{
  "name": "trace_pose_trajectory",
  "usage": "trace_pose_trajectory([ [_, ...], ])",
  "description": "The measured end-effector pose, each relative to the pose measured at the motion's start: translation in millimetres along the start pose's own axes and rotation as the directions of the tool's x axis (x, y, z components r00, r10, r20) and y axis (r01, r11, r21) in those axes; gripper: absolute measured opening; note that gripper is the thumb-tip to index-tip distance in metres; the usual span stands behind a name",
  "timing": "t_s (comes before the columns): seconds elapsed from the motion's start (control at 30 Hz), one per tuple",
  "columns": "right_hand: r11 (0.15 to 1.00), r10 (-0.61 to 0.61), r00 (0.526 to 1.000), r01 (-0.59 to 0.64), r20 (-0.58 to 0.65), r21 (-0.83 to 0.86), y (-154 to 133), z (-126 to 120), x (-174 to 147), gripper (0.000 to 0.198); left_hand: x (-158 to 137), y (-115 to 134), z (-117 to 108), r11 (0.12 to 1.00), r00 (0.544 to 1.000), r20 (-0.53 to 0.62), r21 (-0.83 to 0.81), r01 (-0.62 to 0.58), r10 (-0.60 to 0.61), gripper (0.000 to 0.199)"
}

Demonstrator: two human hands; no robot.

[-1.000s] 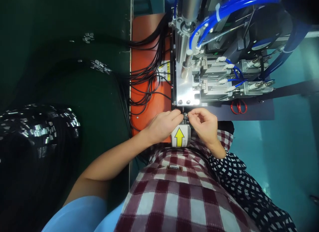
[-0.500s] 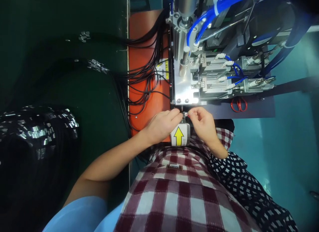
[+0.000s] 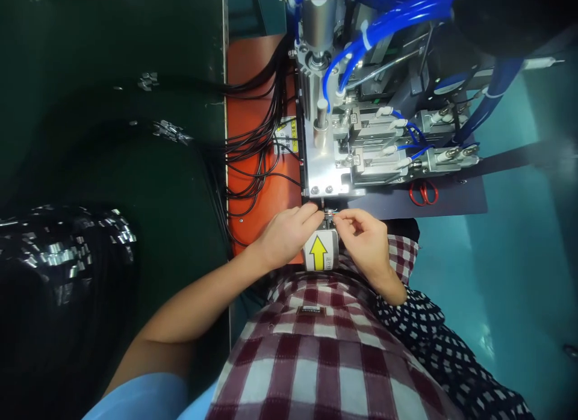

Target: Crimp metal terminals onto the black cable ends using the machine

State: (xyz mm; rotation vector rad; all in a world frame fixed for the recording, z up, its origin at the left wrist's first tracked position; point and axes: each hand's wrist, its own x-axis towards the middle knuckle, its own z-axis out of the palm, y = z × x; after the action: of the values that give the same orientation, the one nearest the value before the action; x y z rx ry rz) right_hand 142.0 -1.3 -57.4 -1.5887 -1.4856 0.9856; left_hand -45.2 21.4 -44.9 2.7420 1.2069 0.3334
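Note:
My left hand point(image 3: 289, 234) is closed, its fingertips pressed together at the left side of a small dark fixture at the machine's front. Whatever those fingers hold is hidden under them. From the other side my right hand point(image 3: 365, 242) pinches with thumb and forefinger at thin wires point(image 3: 333, 212), reddish and whitish, too small to tell apart. A small shiny metal piece point(image 3: 328, 215) shows in the narrow gap between both hands. Just below it is a plate with a yellow arrow label point(image 3: 318, 251).
A machine with a metal block point(image 3: 321, 173) and blue air hoses point(image 3: 406, 17) rises beyond my hands. Black cables point(image 3: 262, 143) cross the orange plate point(image 3: 280, 215). Red-handled scissors point(image 3: 423, 194) lie at right. Cable bundles with shiny metal ends point(image 3: 67, 245) lie on the dark table at left.
The whole view has shifted slightly left and down. Both hands stay at the fixture; my right fingertips have drawn slightly lower, and more of the wire ends shows above them.

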Motion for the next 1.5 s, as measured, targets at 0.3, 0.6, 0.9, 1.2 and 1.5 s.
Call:
trace_pose_trajectory([
  [0.3,0.98,-0.19,0.973,0.196,0.129,-0.03,5.2,-12.2,18.0,0.009,-0.8,0.0,-0.1,1.0,1.0,0.0,-0.016,0.009,-0.009,0.026],
  [0.6,0.99,-0.136,0.98,0.129,0.144,0.057,21.0,-6.9,20.6,0.008,2.0,0.5,-5.7,1.0,1.0,-0.027,0.003,-0.015,0.015,0.029],
  [0.9,0.921,0.16,0.96,-0.229,0.227,0.317,24.6,-7.0,20.0,0.02,1.7,0.9,-6.6,1.0,0.997,-0.074,-0.016,-0.018,0.017,0.029],
  [1.2,0.71,0.345,0.861,-0.499,0.373,0.496,15.4,7.5,27.0,0.022,2.4,0.8,-7.1,0.999,0.996,-0.082,-0.028,-0.028,0.026,0.027],
  [1.5,0.652,0.324,0.872,-0.487,0.367,0.582,21.7,7.1,24.4,0.033,-0.3,2.0,-12.9,0.997,0.999,0.017,-0.077,0.03,-0.028,0.029],
])
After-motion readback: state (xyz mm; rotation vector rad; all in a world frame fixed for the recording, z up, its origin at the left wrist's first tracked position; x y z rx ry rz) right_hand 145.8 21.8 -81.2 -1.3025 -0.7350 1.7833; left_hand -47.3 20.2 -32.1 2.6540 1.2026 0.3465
